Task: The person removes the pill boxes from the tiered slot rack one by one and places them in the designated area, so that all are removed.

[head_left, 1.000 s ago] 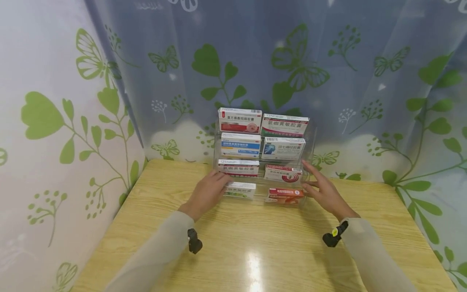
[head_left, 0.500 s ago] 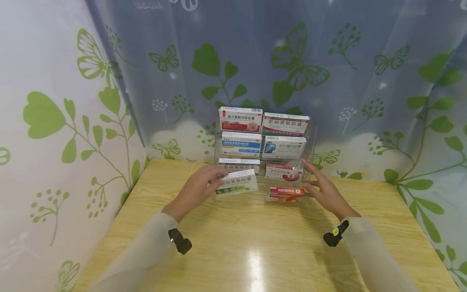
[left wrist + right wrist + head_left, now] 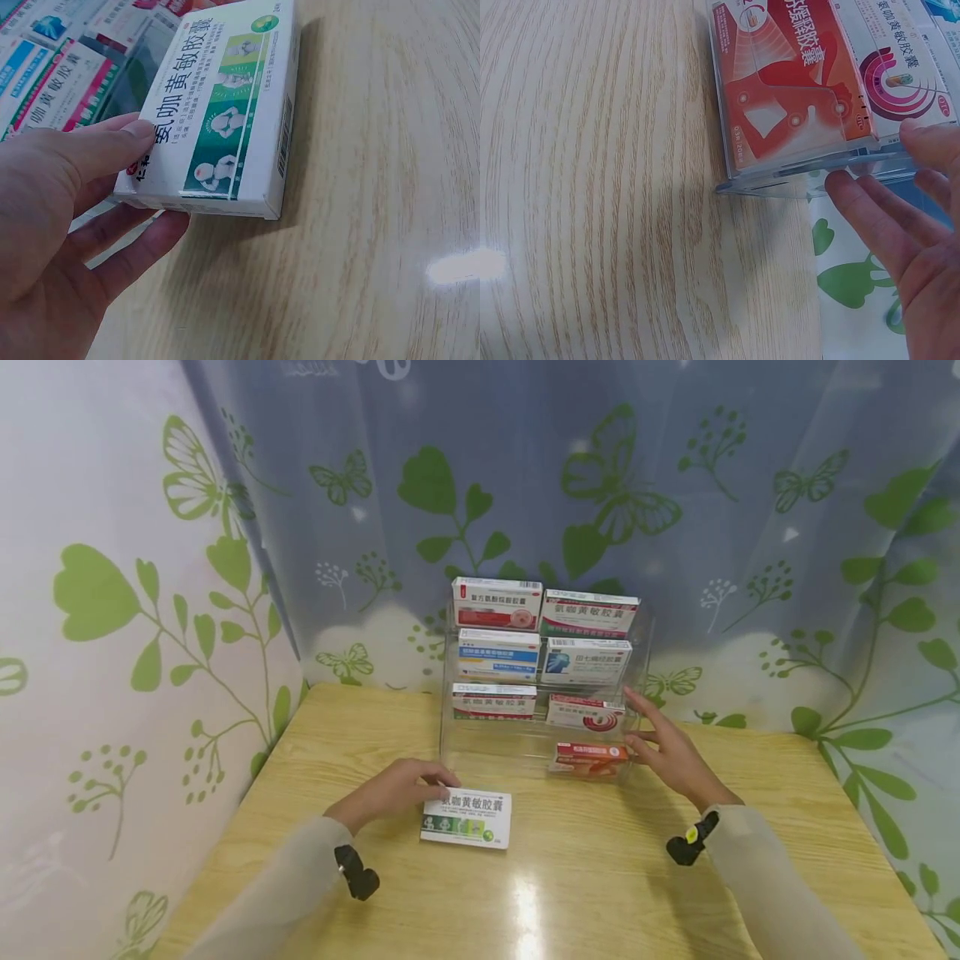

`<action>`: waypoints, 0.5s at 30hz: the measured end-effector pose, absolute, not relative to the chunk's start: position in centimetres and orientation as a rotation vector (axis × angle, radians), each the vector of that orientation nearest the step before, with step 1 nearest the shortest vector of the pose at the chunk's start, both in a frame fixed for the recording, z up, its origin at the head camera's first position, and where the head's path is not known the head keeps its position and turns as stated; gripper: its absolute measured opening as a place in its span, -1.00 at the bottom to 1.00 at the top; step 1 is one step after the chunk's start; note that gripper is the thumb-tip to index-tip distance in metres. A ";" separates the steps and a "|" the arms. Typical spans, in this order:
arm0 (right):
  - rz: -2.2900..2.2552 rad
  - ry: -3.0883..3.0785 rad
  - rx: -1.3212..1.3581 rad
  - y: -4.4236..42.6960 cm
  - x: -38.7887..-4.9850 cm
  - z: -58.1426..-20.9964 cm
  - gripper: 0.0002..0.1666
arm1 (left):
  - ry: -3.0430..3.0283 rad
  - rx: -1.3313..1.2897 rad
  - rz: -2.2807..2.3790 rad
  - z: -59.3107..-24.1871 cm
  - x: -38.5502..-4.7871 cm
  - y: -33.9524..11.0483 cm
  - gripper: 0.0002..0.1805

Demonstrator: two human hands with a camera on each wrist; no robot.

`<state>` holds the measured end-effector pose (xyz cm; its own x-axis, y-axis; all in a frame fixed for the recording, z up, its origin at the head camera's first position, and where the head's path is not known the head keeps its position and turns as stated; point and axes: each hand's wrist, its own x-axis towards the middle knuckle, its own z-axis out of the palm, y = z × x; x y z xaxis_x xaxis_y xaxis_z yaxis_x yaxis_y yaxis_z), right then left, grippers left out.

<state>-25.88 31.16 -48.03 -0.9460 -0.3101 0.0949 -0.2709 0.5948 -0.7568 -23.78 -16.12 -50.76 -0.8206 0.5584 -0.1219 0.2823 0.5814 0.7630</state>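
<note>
My left hand (image 3: 401, 789) pinches a white and green medicine box (image 3: 468, 820) by its left end, just above the table in front of the rack. In the left wrist view the thumb lies on the box's printed face, with fingers beneath. A clear tiered display rack (image 3: 480, 745) stands against the curtain, holding several medicine boxes in two columns. Along the rack's right side rests my right hand (image 3: 671, 760), its fingertips touching the clear edge beside the orange-red box (image 3: 588, 760). The right wrist view shows those fingers extended, not wrapped around anything.
The wooden table (image 3: 585, 893) reaches toward me, with a bright light reflection on it. Behind the rack hangs a blue-grey curtain (image 3: 495, 427) with green leaves and butterflies. Patterned cloth (image 3: 112, 693) also covers the left side.
The white and green box has come out of the rack's bottom left slot, carried down and toward me by my left hand. My right hand has stayed at the rack's side.
</note>
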 end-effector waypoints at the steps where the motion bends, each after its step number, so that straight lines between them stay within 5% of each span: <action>1: -1.299 2.763 -0.503 31.2 -25.9 -48.1 0.00 | 2.455 0.670 1.105 -51.1 -23.8 -16.1 -0.79; 15: -1.323 2.751 -0.485 31.1 -25.7 -48.2 -0.01 | 2.449 0.606 1.041 -52.8 -23.6 -15.1 -0.75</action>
<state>-25.71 31.12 -48.16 -0.9495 -0.3008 0.0888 -0.2572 0.5847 -0.7694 -23.55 -15.10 -52.78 -0.8216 0.5348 -0.1975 0.2288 0.6265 0.7451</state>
